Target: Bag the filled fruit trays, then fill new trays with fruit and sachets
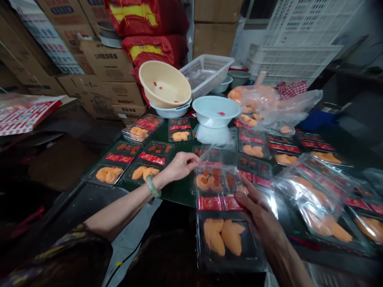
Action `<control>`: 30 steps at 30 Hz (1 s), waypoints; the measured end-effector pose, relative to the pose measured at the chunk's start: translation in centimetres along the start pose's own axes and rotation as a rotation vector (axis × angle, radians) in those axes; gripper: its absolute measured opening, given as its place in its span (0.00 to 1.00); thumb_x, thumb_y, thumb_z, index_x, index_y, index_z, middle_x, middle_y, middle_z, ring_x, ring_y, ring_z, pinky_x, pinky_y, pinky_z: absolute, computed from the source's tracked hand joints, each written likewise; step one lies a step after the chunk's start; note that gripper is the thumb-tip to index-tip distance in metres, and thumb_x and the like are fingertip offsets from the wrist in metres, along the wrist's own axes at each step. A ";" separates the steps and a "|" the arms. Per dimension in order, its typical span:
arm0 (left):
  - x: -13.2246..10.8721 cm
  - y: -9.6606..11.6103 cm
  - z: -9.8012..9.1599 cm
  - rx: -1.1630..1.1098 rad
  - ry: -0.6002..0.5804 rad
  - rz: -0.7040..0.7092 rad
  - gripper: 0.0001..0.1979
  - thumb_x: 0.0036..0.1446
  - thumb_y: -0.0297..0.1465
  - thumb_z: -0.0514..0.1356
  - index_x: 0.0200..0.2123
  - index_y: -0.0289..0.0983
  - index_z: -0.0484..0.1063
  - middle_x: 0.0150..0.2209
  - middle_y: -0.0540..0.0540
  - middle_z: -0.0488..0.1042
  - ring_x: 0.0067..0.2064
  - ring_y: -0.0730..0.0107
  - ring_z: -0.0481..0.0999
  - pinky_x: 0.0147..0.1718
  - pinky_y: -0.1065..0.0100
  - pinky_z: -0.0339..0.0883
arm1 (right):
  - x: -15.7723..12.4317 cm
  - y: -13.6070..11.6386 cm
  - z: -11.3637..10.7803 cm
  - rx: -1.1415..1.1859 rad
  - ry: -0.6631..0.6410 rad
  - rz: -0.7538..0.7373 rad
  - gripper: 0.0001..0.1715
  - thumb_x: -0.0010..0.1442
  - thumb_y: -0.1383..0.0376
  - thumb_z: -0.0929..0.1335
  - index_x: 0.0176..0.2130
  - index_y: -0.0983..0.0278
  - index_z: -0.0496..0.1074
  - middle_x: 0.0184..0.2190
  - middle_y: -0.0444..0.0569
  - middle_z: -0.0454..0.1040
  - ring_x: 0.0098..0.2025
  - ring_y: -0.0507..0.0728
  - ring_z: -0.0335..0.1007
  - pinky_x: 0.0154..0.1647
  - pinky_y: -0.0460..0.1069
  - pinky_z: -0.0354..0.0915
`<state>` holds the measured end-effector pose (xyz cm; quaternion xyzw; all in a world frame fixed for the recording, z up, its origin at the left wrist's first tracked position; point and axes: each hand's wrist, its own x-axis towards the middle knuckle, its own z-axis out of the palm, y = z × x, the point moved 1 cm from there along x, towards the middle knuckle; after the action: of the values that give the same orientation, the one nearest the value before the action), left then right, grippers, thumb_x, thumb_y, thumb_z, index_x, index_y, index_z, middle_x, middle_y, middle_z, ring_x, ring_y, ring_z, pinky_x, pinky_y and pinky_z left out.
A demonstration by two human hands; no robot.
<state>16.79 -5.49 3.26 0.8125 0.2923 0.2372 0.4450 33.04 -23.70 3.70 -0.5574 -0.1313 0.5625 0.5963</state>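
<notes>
My left hand (179, 166), with a green bangle (153, 186) on its wrist, pinches the upper edge of a clear plastic bag (214, 153). That bag is drawn around a black compartment tray (227, 243) holding orange food pieces (223, 236) and a red label strip (210, 203). My right hand (257, 211) grips the tray's right side through the plastic, with its fingers spread over the film. Other trays of orange pieces (109, 174) lie left of my left hand. Bagged trays (317, 199) are piled to the right of my right hand.
Trays cover a dark green table (176, 197). Beyond them stand a cream bowl (164, 83) on a white bowl, another white bowl (216, 111), a white plastic basket (206, 73), and a loose orange-filled bag (263, 103). Cardboard boxes (110, 71) and white crates (293, 59) line the back.
</notes>
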 end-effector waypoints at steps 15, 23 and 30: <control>-8.8 1.8 1.1 0.502 -0.030 0.539 0.11 0.57 0.22 0.50 0.42 0.35 0.67 0.30 0.44 0.70 0.33 0.69 0.67 0.32 0.65 0.63 | -0.2 2.4 2.0 0.052 0.219 -0.084 0.22 0.40 0.62 0.76 0.35 0.58 0.66 0.23 0.39 0.70 0.22 0.49 0.66 0.21 0.43 0.64; -7.4 1.5 1.2 -0.601 0.687 -0.392 0.15 0.52 0.38 0.61 0.40 0.37 0.63 0.30 0.51 0.68 0.30 0.75 0.71 0.28 0.72 0.66 | -0.1 3.2 2.7 -0.046 0.107 -0.060 0.18 0.46 0.56 0.72 0.32 0.57 0.62 0.24 0.41 0.69 0.22 0.51 0.65 0.17 0.44 0.59; -6.7 2.2 2.4 -1.022 0.229 -0.652 0.13 0.44 0.35 0.66 0.29 0.33 0.69 0.26 0.47 0.74 0.25 0.73 0.73 0.26 0.70 0.67 | -1.6 2.9 3.1 -0.349 -0.080 -0.041 0.17 0.49 0.52 0.70 0.27 0.61 0.64 0.22 0.41 0.66 0.23 0.50 0.59 0.22 0.44 0.57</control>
<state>14.14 -12.43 3.18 0.3349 0.4208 0.2847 0.7936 28.60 -24.11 3.19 -0.6267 -0.2617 0.5409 0.4961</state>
